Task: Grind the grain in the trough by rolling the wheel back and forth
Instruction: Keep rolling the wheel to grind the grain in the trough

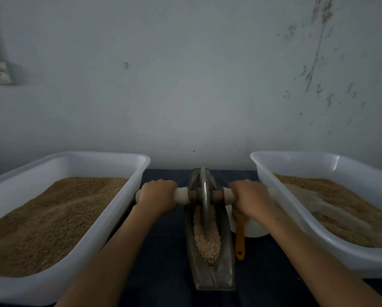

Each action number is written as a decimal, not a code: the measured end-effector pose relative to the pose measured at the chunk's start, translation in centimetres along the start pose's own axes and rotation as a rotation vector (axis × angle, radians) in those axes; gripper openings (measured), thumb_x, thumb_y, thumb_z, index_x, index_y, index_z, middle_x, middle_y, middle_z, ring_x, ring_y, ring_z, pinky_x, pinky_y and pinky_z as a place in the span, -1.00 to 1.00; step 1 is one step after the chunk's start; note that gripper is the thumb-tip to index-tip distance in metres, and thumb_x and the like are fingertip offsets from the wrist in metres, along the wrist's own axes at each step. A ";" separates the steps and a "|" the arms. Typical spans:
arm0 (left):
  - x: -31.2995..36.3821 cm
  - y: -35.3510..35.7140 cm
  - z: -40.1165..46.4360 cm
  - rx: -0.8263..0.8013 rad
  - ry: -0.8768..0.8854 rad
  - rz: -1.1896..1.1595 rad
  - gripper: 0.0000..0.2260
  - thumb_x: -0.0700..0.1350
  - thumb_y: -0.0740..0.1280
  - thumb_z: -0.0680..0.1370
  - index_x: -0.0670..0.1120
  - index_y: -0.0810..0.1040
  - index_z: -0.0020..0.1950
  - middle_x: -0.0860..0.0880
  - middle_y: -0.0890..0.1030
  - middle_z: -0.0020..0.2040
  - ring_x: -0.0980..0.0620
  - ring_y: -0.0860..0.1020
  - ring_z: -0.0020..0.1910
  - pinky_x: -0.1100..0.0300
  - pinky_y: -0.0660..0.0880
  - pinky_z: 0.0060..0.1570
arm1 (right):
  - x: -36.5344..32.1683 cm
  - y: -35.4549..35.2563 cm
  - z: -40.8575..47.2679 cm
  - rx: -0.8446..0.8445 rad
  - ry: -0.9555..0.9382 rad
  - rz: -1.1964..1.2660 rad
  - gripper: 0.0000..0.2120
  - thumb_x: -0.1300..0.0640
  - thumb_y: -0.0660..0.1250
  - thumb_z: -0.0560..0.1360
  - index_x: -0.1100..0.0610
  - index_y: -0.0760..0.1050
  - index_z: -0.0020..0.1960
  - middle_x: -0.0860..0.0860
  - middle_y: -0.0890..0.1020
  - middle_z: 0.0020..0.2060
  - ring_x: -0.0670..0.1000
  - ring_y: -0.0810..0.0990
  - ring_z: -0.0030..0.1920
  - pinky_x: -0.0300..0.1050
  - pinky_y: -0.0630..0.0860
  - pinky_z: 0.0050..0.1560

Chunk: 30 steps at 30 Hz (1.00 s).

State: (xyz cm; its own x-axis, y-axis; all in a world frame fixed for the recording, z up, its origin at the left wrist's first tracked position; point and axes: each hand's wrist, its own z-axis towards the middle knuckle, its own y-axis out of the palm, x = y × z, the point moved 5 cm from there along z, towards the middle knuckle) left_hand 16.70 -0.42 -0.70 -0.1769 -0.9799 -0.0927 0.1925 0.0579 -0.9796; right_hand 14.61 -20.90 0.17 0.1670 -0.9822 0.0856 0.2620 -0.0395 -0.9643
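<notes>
2 hands are showing, the left hand [157,193] and the right hand [249,199], both gripping 1 axle. 1 wheel [204,196] is sitting in 1 trough [224,258], with 1 heap of grain [207,242] lying in it. 2 white tubs are flanking it, the left tub [110,216] and the right tub [280,202]. 1 orange-handled brush [239,238] is lying on 1 white bowl [252,230].

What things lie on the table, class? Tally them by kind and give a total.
White tubs of grain: 2
Metal trough: 1
Grinding wheel: 1
Orange-handled tool: 1
White bowl: 1
Total: 6
</notes>
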 end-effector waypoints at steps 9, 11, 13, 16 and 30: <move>-0.2 0.2 0.0 0.026 -0.007 0.019 -0.75 -0.05 0.35 0.49 -0.02 0.48 0.15 -0.04 0.59 0.07 -0.03 0.57 0.04 0.14 0.40 -0.09 | -0.2 0.0 0.0 0.022 -0.014 -0.041 -0.92 0.12 0.32 0.49 0.01 0.46 -0.02 -0.02 0.60 -0.06 0.02 0.58 -0.03 -0.13 0.42 -0.08; -0.3 0.5 0.2 -0.110 0.013 0.008 -0.68 -0.03 0.41 0.45 -0.04 0.50 0.17 -0.05 0.60 0.06 -0.03 0.57 0.03 0.12 0.45 -0.02 | -0.1 -0.2 0.1 -0.091 -0.018 -0.055 -0.91 0.11 0.35 0.45 0.02 0.47 -0.07 0.00 0.60 -0.09 0.01 0.57 -0.11 -0.14 0.39 -0.17; -0.4 0.8 0.2 -0.246 0.021 -0.030 -0.63 -0.02 0.45 0.42 -0.05 0.50 0.19 -0.05 0.60 0.07 -0.03 0.56 0.03 0.09 0.46 0.02 | -0.1 -0.3 0.0 -0.224 -0.025 -0.054 -0.88 0.09 0.39 0.43 0.05 0.46 -0.10 0.00 0.59 -0.15 0.00 0.55 -0.17 -0.14 0.42 -0.18; -0.5 1.2 -0.2 -0.406 0.036 -0.082 -0.63 -0.03 0.47 0.41 -0.09 0.53 0.17 -0.01 0.60 -0.05 0.02 0.57 -0.08 0.10 0.47 0.01 | -0.1 -0.5 -0.4 -0.416 -0.015 -0.031 -0.77 0.06 0.44 0.41 0.11 0.54 0.02 0.04 0.63 -0.10 0.01 0.61 -0.12 -0.12 0.50 -0.14; 0.1 -0.1 0.2 0.025 -0.008 0.032 -0.77 -0.04 0.36 0.48 -0.01 0.48 0.12 -0.04 0.59 0.04 -0.03 0.57 0.01 0.11 0.42 -0.07 | 0.1 0.1 0.2 -0.039 0.049 0.006 -0.82 0.13 0.31 0.48 -0.02 0.34 -0.23 -0.04 0.55 -0.20 -0.01 0.51 -0.19 -0.13 0.35 -0.14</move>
State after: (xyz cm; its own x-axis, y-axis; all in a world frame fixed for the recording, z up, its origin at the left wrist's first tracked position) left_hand 16.84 -0.51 -0.57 -0.1626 -0.9791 -0.1223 0.2223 0.0844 -0.9713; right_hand 14.83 -20.91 0.18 0.1217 -0.9902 0.0682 0.2235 -0.0396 -0.9739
